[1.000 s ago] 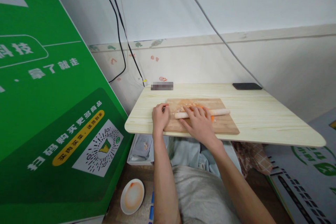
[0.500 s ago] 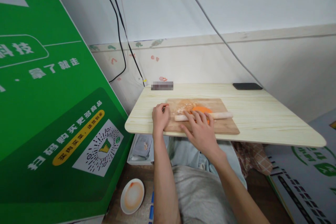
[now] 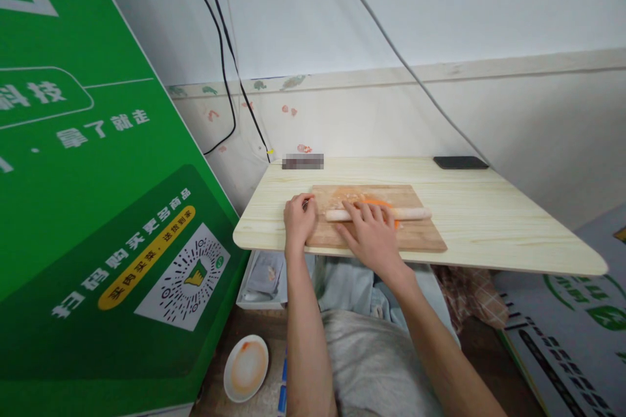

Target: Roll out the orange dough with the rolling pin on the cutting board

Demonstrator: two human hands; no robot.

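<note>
A pale rolling pin [image 3: 413, 214] lies across a wooden cutting board [image 3: 420, 240], over a flattened piece of orange dough [image 3: 375, 202]. My right hand [image 3: 374, 234] rests on the pin with its fingers laid over the top and slightly apart, not wrapped round it. The hand hides the pin's middle and part of the dough. White flour [image 3: 349, 197] is scattered behind the pin. At the board's left edge, my left hand [image 3: 298, 220] is closed with curled fingers. Something small and dark shows by its fingertips, too small to name.
The board lies on a light wood-grain table [image 3: 513, 221] against the wall. A black phone [image 3: 460, 163] lies at the back right, and a blurred-out object [image 3: 302, 161] at the back left. Below left are a stained white plate [image 3: 246, 368] and a green printed panel [image 3: 98, 208].
My right hand has pushed the rolling pin slightly away from me, covering more of the orange dough. The left hand stays in place.
</note>
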